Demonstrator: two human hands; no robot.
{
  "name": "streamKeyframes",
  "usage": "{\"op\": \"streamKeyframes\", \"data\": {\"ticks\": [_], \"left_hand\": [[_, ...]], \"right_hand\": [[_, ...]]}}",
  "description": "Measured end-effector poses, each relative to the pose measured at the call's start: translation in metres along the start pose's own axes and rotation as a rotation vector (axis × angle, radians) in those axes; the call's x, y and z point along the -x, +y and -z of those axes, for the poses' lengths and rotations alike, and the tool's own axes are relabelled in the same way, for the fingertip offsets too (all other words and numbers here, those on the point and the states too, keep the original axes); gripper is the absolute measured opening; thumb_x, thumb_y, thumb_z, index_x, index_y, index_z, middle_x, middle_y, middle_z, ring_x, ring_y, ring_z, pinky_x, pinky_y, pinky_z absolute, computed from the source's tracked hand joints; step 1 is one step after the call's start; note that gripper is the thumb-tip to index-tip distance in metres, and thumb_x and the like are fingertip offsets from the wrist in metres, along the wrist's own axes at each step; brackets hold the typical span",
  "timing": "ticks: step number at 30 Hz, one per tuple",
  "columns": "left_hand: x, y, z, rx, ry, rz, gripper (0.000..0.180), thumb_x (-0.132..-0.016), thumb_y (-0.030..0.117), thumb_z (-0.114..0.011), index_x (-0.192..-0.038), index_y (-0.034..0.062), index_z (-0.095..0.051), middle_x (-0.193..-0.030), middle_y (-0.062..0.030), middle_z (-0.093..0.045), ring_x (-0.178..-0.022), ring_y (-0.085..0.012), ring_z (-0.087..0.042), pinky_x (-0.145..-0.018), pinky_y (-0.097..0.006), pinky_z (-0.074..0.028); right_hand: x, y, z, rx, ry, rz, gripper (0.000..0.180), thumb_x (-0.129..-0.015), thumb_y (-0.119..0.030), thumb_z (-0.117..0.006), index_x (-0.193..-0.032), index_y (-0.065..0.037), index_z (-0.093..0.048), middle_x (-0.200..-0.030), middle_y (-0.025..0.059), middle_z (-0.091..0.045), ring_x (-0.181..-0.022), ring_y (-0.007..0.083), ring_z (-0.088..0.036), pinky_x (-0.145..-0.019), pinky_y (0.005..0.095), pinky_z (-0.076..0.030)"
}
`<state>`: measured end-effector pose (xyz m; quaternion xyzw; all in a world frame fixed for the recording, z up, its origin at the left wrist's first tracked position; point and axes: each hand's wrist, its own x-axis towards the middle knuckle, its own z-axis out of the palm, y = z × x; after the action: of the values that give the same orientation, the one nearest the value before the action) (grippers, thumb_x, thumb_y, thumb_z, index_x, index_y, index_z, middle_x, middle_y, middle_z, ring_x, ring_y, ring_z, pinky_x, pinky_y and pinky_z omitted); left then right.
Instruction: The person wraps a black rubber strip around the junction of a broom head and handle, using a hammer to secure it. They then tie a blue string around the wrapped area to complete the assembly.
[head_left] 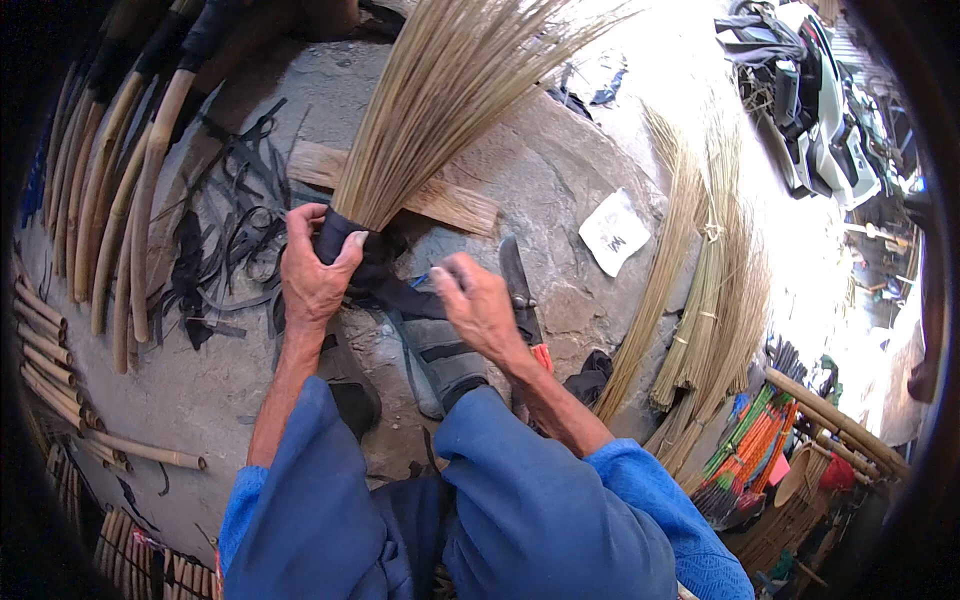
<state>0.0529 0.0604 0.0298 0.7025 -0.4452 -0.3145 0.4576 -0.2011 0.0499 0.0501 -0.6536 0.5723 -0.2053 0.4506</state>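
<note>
A broom head of pale dry bristles [430, 110] fans out away from me, its narrow base bound in a black wrapping [348, 238]. My left hand [312, 268] is closed round that bound base, thumb on top. From the base a black strip [405, 297] runs right to my right hand [480, 308], whose fingers are curled closed on it; its far end is hidden under the hand. Below the strip is my dark shoe [445, 350]. A dark metal blade [515, 270] lies just right of my right hand.
A wooden board [455, 205] lies under the bristles. Loose black strips [240, 225] are heaped left, beside leaning wooden poles [130, 200]. Right are a white packet [614, 232] and tied bristle bundles [700, 290]. Coloured items [750, 440] and a motorbike [830, 130] are farther right.
</note>
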Motion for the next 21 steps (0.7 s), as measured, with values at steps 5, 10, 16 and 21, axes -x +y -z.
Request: {"op": "streamKeyframes", "data": {"ticks": [5,10,16,21], "left_hand": [[0.003,0.0,-0.001,-0.019,-0.01,0.014,0.058,-0.094,0.02,-0.089,-0.136,0.0018,-0.055,-0.114,-0.0168,-0.072,-0.103,-0.0281,-0.072,-0.094,-0.041,-0.058],[0.004,0.001,-0.003,-0.045,0.006,-0.01,0.061,-0.094,0.02,-0.088,-0.14,0.0019,-0.051,-0.117,-0.0183,-0.07,-0.106,-0.0287,-0.071,-0.097,-0.041,-0.057],[0.005,-0.003,-0.004,-0.043,0.023,0.02,0.065,-0.093,0.022,-0.09,-0.142,0.0032,-0.051,-0.117,-0.0183,-0.071,-0.107,-0.0283,-0.072,-0.097,-0.04,-0.058],[0.005,-0.008,-0.004,-0.005,0.037,0.012,0.07,-0.089,0.024,-0.093,-0.142,0.0047,-0.052,-0.117,-0.0178,-0.073,-0.105,-0.0288,-0.075,-0.094,-0.04,-0.059]], "right_hand": [[-0.006,0.09,0.093,0.262,0.458,-0.053,0.026,-0.111,-0.027,-0.067,-0.112,-0.002,-0.072,-0.095,0.0222,-0.076,-0.085,0.0387,-0.075,-0.079,0.0501,-0.058],[-0.022,0.193,0.179,0.443,0.773,-0.227,0.02,-0.105,-0.02,-0.07,-0.115,-0.004,-0.076,-0.105,0.0188,-0.073,-0.097,0.0352,-0.072,-0.086,0.0461,-0.057],[-0.029,0.228,0.203,0.602,0.636,-0.084,0.013,-0.1,-0.012,-0.072,-0.109,-0.005,-0.076,-0.104,0.0173,-0.07,-0.098,0.0346,-0.071,-0.088,0.0469,-0.056],[-0.043,0.24,0.198,0.74,0.642,-0.073,0.009,-0.097,-0.01,-0.071,-0.104,-0.005,-0.073,-0.101,0.0206,-0.071,-0.101,0.0413,-0.069,-0.09,0.0522,-0.054]]}}
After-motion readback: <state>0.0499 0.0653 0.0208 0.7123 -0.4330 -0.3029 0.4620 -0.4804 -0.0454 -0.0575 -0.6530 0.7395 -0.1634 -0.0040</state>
